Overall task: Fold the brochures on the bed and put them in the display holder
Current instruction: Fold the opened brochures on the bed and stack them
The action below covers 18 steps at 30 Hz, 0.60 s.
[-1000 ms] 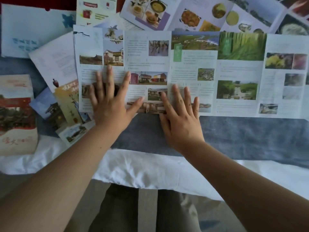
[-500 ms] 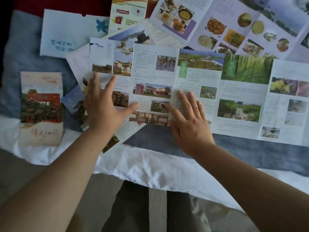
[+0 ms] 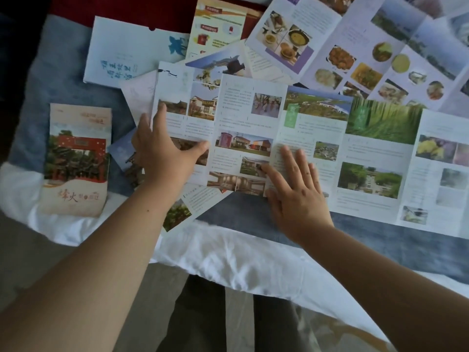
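A long multi-panel brochure (image 3: 312, 138) with landscape photos lies unfolded across the blue blanket. My left hand (image 3: 162, 153) rests on its leftmost panel. The fingers reach over the panel's left edge and the thumb spreads onto the page. Fingers straight, my right hand (image 3: 294, 189) presses flat on the brochure's lower edge near the third panel. A folded brochure (image 3: 76, 158) with a red gate on its cover lies apart at the left. No display holder is in view.
Behind lie an unfolded food brochure (image 3: 355, 52), a white folder with blue writing (image 3: 127, 52) and a red-and-cream leaflet (image 3: 218, 29). Smaller leaflets (image 3: 193, 201) stick out under the long brochure. The white sheet edge (image 3: 228, 255) runs along the front, with my legs below.
My left hand slid left from the middle of the first panel to its left edge. My right hand stayed pressed on the lower edge. The camera view shifted left.
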Available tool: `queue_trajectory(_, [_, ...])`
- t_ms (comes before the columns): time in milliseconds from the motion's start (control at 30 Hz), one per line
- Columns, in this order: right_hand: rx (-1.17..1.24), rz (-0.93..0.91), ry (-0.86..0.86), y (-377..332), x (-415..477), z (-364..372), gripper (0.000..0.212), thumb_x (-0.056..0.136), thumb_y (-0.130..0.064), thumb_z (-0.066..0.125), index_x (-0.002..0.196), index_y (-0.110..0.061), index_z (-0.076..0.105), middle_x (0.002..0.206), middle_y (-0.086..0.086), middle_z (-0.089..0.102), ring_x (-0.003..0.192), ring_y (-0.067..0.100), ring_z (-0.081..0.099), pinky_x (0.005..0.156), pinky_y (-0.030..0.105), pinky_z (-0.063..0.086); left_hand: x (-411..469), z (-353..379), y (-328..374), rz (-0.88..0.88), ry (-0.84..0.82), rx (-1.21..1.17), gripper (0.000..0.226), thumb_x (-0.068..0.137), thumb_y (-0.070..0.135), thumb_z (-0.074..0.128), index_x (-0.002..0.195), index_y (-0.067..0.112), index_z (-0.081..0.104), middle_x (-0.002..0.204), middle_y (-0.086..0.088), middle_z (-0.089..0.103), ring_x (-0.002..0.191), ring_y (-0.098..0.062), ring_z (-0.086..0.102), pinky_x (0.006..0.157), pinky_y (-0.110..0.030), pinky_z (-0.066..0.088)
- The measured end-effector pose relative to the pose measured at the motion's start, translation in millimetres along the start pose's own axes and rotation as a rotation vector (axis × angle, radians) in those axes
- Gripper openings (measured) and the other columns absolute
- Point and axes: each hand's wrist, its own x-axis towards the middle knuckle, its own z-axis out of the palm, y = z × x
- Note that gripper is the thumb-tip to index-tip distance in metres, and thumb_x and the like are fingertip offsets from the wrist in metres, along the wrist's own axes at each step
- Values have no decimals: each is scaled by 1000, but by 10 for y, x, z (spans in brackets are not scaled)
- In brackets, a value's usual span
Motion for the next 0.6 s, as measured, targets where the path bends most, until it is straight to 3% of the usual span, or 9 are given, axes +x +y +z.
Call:
queue_trajectory(133, [-13,-1,20,5,-9,39,57,106,-37,40,160,-35,24,173,7,0,158,33,-9,127,50,-1,-2,-70,-46,61,77,-40,88,75,45,87,150,27,43,150,-6,43,142,-27,37,113,-53,42])
queue_trajectory(267, [-31,-7,29,-2,-10,22,56,106,-39,35,161,-31,26,172,9,2,158,35,-6,127,50,0,-79,-200,-12,257,158,37,72,81,32,86,144,23,52,142,-8,49,130,-24,50,102,-41,54])
queue_trajectory(400, [-48,3,-14,-23,-11,-25,57,107,-41,30,162,-33,22,172,7,-3,157,33,-10,126,48,-2,-257,-252,175,394,114,68,74,91,25,76,155,29,40,152,-6,47,131,-27,55,83,-44,63])
queue_trajectory(500, [-62,5,-69,-12,3,-61,59,108,-41,34,163,-37,14,172,5,-11,156,30,-17,127,47,-4,-445,-212,389,494,73,97,77,94,27,70,160,28,30,156,-2,48,130,-27,57,84,-44,61])
queue_trajectory(600, [-109,-36,-105,34,7,-115,63,106,-43,36,162,-40,8,172,4,-10,157,31,-15,128,50,0,-653,-91,583,516,36,125,72,96,29,67,159,27,33,157,5,48,130,-24,59,88,-46,60])
